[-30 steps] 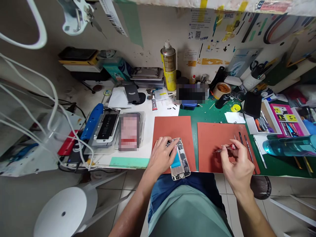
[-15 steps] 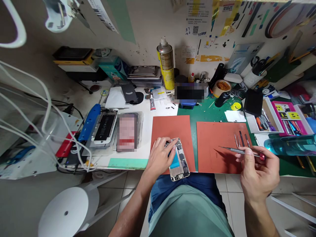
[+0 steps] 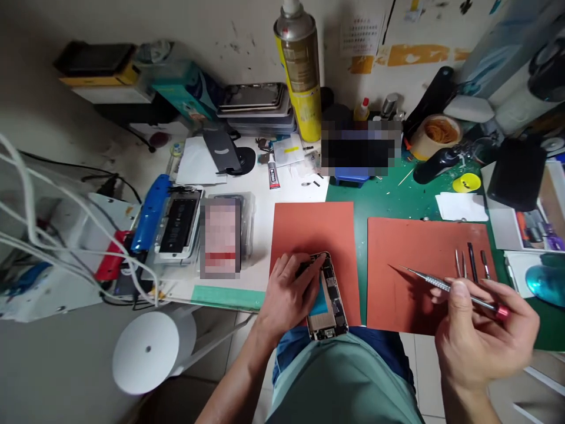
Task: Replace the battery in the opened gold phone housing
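Note:
My left hand (image 3: 291, 288) rests over the upper left part of an opened phone (image 3: 334, 306), its fingers wrapped on the phone's edge and top. The phone lies tilted at the front of the left red-brown mat (image 3: 315, 227), its lower end past the mat's edge. Inside it a blue strip and metal parts show. My right hand (image 3: 483, 330) pinches a silver screwdriver (image 3: 441, 285) with a red end cap, above the right red-brown mat (image 3: 397, 253); its thin tip points left, away from the phone. Several thin tools (image 3: 472, 262) lie beyond that hand.
At the left lie an opened white phone (image 3: 179, 224), a blurred-out phone (image 3: 220, 235) and a blue tool (image 3: 151, 215). A yellow spray can (image 3: 304, 76) stands at the back. A tape roll (image 3: 436, 135) and a black bottle (image 3: 435, 166) are at the back right.
The view has moved closer to the table. My left hand stays on the phone, and my right hand still holds the screwdriver, now a little further right in view.

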### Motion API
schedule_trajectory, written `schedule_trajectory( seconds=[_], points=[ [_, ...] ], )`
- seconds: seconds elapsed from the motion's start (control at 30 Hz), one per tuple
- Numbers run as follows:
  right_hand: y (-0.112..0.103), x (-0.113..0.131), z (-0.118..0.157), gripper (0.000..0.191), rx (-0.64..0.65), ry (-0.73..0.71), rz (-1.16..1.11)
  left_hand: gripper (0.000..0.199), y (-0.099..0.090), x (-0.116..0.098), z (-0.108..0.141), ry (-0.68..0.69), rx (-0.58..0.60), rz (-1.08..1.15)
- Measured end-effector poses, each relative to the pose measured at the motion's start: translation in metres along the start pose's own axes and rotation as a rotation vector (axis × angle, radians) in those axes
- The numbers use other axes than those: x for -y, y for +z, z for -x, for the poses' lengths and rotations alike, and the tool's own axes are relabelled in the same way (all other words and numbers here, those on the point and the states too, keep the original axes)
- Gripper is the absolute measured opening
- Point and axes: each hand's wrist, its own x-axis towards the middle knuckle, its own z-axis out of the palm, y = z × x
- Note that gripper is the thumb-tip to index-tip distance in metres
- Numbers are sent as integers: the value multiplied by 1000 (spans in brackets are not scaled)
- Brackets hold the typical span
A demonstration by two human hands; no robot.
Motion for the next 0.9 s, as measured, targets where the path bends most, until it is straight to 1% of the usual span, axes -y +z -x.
schedule_trajectory(
  seconds=[0.1,0.23,0.33,0.4,0.57,0.77,0.9],
  points=[
    [10,-4,8,43,21,20,11,52,-1,-1,0,0,5,0],
    [15,-10,10,42,42,-27,19,60,-3,-1,0,-16,23,22],
    [15,-11,8,41,32,-69,34,59,-3,-1,1,-25,25,24],
    [15,-11,7,42,20,-70,31,59,-3,0,1,-19,16,30],
    [16,-12,9,44,85,-77,6,60,-3,1,2,-1,9,37],
    [21,-10,17,45,89,-46,0,59,-3,-1,1,-12,12,16],
    [22,-9,13,41,98,-91,-26,61,-2,2,3,-15,6,26]
  ],
)
